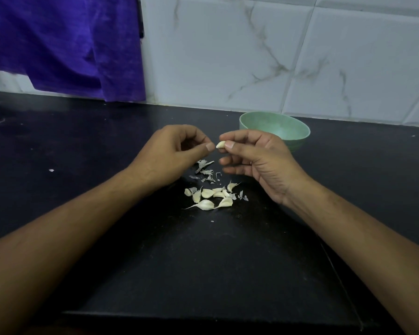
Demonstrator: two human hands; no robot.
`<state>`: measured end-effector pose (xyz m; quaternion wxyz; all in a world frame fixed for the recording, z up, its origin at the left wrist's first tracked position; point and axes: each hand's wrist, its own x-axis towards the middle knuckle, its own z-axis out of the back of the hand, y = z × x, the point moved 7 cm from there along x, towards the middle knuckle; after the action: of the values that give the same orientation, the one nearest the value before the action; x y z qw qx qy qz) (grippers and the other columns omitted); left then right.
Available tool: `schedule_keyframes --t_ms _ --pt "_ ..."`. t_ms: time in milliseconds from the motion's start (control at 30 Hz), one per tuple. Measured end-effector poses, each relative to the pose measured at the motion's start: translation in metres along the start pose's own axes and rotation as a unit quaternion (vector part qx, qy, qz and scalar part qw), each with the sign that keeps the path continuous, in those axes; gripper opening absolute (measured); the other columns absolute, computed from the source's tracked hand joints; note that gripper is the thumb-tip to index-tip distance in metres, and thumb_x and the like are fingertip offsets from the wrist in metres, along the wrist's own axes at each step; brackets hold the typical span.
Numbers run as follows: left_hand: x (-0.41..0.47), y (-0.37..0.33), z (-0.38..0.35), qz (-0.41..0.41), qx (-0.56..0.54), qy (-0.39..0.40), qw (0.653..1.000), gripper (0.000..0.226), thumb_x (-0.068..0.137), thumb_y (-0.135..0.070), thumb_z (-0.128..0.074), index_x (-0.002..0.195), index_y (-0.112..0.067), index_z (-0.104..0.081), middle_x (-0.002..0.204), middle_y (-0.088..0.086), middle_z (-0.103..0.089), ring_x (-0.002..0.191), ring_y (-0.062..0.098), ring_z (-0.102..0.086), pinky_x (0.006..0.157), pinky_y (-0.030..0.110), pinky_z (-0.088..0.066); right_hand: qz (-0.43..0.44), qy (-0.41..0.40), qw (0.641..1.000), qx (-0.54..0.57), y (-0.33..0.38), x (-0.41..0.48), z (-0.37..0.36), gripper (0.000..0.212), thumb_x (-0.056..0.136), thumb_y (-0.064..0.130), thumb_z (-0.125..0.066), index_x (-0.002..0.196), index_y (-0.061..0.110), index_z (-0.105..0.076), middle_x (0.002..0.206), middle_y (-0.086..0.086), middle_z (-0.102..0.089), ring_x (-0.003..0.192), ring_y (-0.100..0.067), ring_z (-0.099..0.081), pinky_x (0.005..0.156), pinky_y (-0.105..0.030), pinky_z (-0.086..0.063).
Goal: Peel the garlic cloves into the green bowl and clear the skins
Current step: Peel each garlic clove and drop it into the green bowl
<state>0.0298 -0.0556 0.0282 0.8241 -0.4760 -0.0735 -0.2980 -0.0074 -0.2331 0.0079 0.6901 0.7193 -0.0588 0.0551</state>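
The right hand pinches a garlic clove between thumb and forefinger. The left hand is curled just left of it; whether it holds anything, I cannot tell.

One wide-angle camera, worn on the person's head, faces forward and down across the black counter toward the tiled wall, at close range. Both forearms enter from the lower corners, and the frame centre falls just below the garlic clove held in the grip of the right hand, just beside the left hand. The counter's near edge crosses the bottom of the frame, and the tile joints lean, probably from lens distortion.
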Motion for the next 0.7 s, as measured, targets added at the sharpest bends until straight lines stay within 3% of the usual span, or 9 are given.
schedule_keyframes --t_ms 233,367,500,700 --pt "-0.001 -0.005 0.002 -0.006 0.007 -0.01 1.0 0.008 0.09 -0.035 -0.082 0.091 -0.027 -0.081 0.083 -0.005 -0.079 0.082 0.021 -0.075 0.081 0.048 -0.061 0.004 0.014 0.998 -0.056 0.001 -0.003 -0.004 0.018 0.094 0.011 -0.073 0.11 0.002 -0.071 0.096 -0.015 -0.079 0.072 -0.019 -0.074 0.075 -0.035 -0.063" --pt "-0.001 -0.001 -0.001 0.015 -0.064 0.008 0.998 0.007 0.091 -0.024 -0.081 0.094 -0.018 -0.081 0.089 0.007 -0.08 0.088 0.034 -0.074 0.087 0.049 -0.059 0.009 0.019 0.998 -0.053 0.002 -0.003 -0.004 0.021 0.092 0.009 -0.074 0.111 0.0 -0.07 0.093 -0.014 -0.078 0.07 -0.019 -0.074 0.074 -0.036 -0.063" --pt "-0.002 0.007 -0.007 0.082 -0.177 0.021 0.981 0.006 0.086 -0.016 -0.082 0.089 -0.012 -0.08 0.085 0.009 -0.077 0.081 0.017 -0.066 0.077 0.03 -0.051 0.021 0.022 0.999 -0.043 0.004 -0.003 -0.005 0.019 0.091 0.005 -0.075 0.109 0.003 -0.071 0.092 -0.015 -0.078 0.071 -0.021 -0.075 0.075 -0.038 -0.063" --pt "-0.001 0.009 -0.008 0.104 -0.202 0.019 0.974 0.012 0.081 -0.02 -0.085 0.088 -0.011 -0.08 0.081 0.008 -0.075 0.074 0.012 -0.064 0.067 0.02 -0.052 0.034 0.013 0.998 -0.044 0.005 -0.004 -0.004 0.02 0.087 -0.002 -0.076 0.106 -0.001 -0.071 0.094 -0.022 -0.077 0.076 -0.027 -0.076 0.08 -0.044 -0.063"
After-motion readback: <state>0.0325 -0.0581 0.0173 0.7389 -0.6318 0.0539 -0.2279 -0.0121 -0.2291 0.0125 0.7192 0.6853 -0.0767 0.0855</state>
